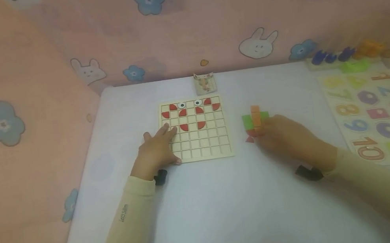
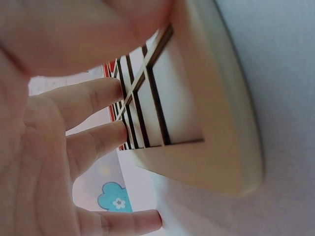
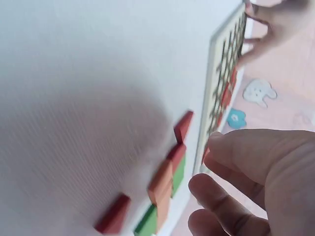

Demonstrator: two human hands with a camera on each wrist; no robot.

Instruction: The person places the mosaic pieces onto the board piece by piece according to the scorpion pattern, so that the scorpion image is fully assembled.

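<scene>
A wooden grid board (image 1: pixel 205 141) lies on the white table, bearing several red quarter-round pieces (image 1: pixel 184 127) and two round eye pieces (image 1: pixel 198 103). Fingers spread, my left hand (image 1: pixel 156 149) rests on the board's left edge; in the left wrist view, fingertips touch the grid (image 2: pixel 172 108). Right of the board are orange blocks (image 1: pixel 256 118), green blocks (image 1: pixel 247 122) and a small red piece (image 1: pixel 249 140). My right hand (image 1: pixel 286 137) is over these, partly covering them. In the right wrist view, its thumb and bent fingers (image 3: pixel 209 191) show nothing between them, near the red block (image 3: pixel 183 126).
A small patterned card (image 1: pixel 205 83) stands behind the board. At the right lies a number-and-shape puzzle board (image 1: pixel 372 109), with blue pieces (image 1: pixel 332 56) and an orange piece (image 1: pixel 371 48) behind it. A pink patterned wall (image 1: pixel 188 27) borders the table's back and left.
</scene>
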